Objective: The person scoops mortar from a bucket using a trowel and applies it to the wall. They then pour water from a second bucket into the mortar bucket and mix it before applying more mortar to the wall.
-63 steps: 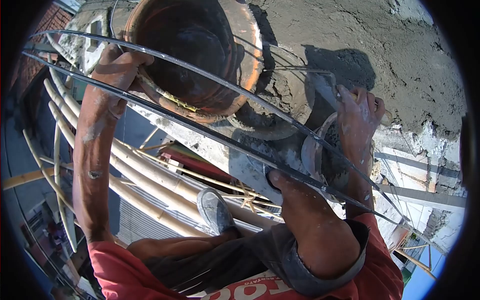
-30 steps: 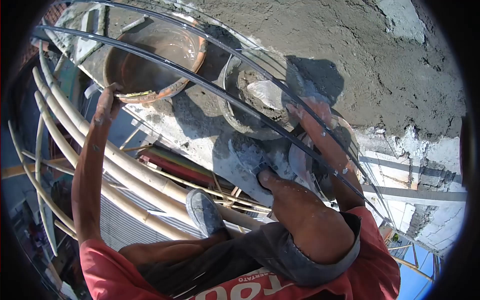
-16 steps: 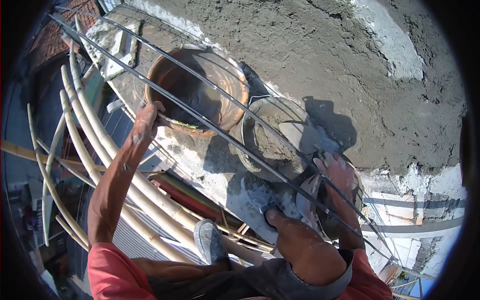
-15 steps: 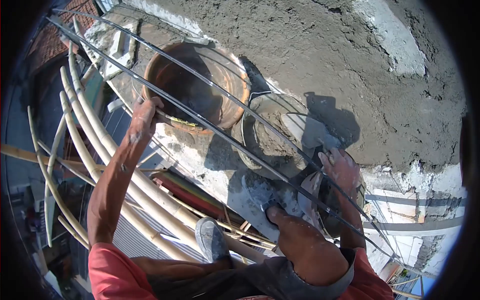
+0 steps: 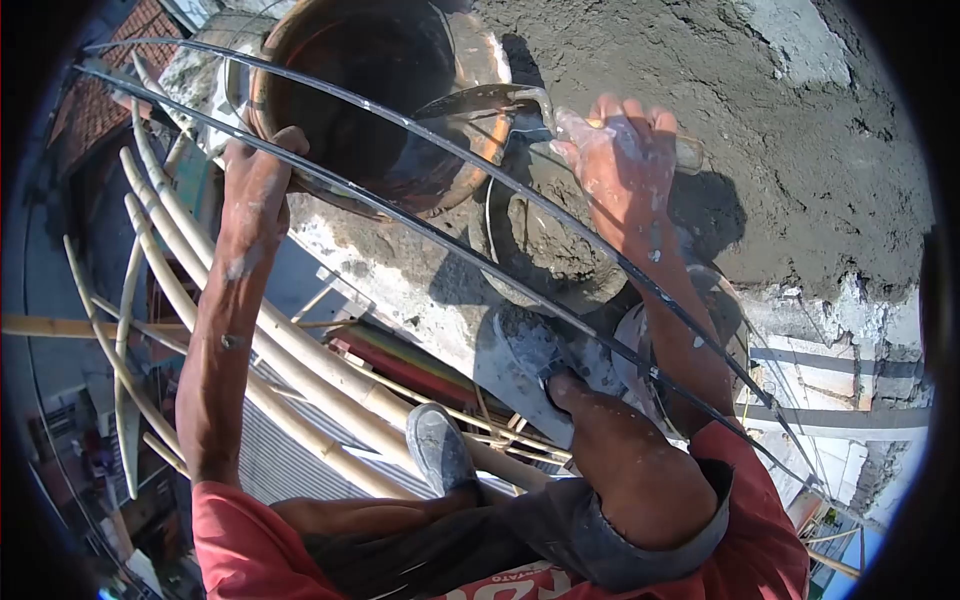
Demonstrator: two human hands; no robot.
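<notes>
My left hand (image 5: pixel 258 180) is closed on the near-left rim of a large brown basin (image 5: pixel 490 140), whose inside is dark and partly in shadow. My right hand (image 5: pixel 630 150) grips a trowel (image 5: pixel 475 98) by its wooden handle, the end of which sticks out past the fingers. The trowel's blade lies over the basin's right rim. Below that hand stands a bucket of grey mortar (image 5: pixel 550 240), partly hidden by my forearm.
Two dark cables (image 5: pixel 410 240) cross in front of my arms. Wet mortar (image 5: pixel 650 50) covers the surface beyond. Several bamboo poles (image 5: pixel 290 340) run at the left, above a corrugated roof (image 5: pixel 290 465) lower down. A dark container (image 5: pixel 715 300) stands beside my right forearm.
My right hand has moved up and left with the trowel, from beside the mortar bucket to the basin's rim. The basin and my left hand sit higher and further left in view.
</notes>
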